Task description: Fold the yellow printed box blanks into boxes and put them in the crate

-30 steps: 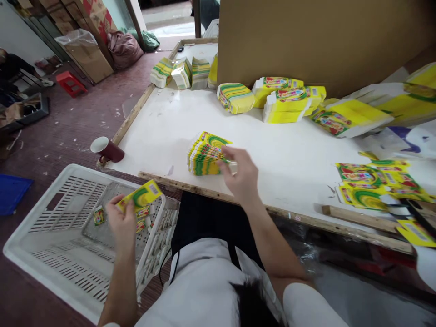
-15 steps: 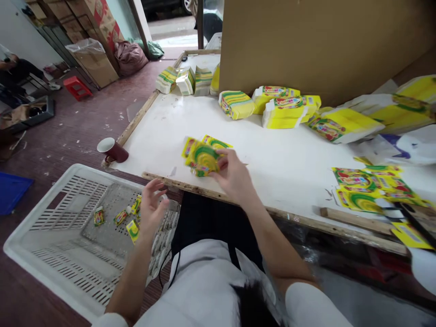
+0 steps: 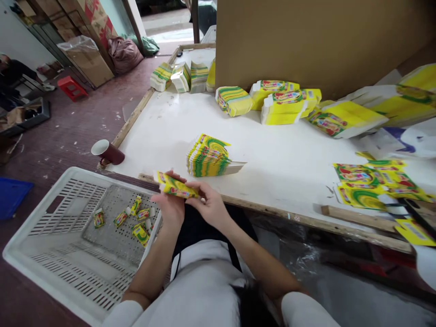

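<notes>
Left hand (image 3: 170, 211) cups half-open under 1 yellow-green printed cardboard carton (image 3: 179, 187) by white tabletop (image 3: 146, 131), right hand (image 3: 213, 206) pinches its end, fold state unclear; 5-odd small cartons (image 3: 98, 218) in white plastic basket (image 3: 64, 236), fanned yellow-green cardboard stack (image 3: 207, 159) undone.

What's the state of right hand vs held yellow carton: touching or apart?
Touching: the head view shows the right hand with its fingers on the right end of the yellow carton.

Yellow carton (image 3: 177, 186), green print, slanting, held between left hand (image 3: 170, 210) and right hand (image 3: 213, 206)
</notes>
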`<state>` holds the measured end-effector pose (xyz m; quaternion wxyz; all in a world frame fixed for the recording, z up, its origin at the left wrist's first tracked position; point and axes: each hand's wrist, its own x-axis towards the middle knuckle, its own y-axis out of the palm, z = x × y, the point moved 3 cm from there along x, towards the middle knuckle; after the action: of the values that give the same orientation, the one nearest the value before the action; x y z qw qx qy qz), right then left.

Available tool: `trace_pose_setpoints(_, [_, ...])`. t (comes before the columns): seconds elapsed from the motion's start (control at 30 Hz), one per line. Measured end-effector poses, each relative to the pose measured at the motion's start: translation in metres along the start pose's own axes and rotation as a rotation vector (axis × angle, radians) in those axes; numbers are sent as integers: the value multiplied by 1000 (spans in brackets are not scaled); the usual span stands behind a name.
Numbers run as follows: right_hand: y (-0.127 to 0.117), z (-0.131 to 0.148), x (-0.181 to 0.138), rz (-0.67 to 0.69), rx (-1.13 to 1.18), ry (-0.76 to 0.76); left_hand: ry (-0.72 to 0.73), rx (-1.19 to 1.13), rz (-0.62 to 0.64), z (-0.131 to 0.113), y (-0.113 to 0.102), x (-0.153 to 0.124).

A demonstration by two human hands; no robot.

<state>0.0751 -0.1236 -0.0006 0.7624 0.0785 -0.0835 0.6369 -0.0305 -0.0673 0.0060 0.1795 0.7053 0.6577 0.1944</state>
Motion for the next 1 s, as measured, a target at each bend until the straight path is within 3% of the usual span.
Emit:
trace_pose_setpoints(0.17, [-28,-1,5,-57,-145,-121,17,197,-44,6,-27,-2])
trace_pose_setpoints(0.3, [-52,6,0,-91,-485,-323,-25,375,234,-18,-40,8])
trace_pose_setpoints(0.4, [-57,13,-3,50,-712,-479,28,632,474,-37,-34,7])
trace_pose_setpoints(0.47, [-51,17,-6,175,-721,-564,3,869,641,-34,-24,0])
trace_pose_setpoints(0.53, [-45,17,-10,147,-672,-600,-30,991,678,-23,-14,-8])
trace_pose_setpoints(0.67, [-30,2,-23,-197,-514,-518,47,1015,383,-5,-5,-17])
trace_pose_setpoints(0.77, [-17,-8,-35,-319,-431,-451,89,1021,256,1,-8,-19])
trace_pose_setpoints(0.9, [-23,-1,-31,-337,-257,-308,127,1067,298,4,-14,-18])
trace_pose_setpoints(1.0, [-43,3,-9,-319,-70,-59,176,1108,438,6,-14,-20])
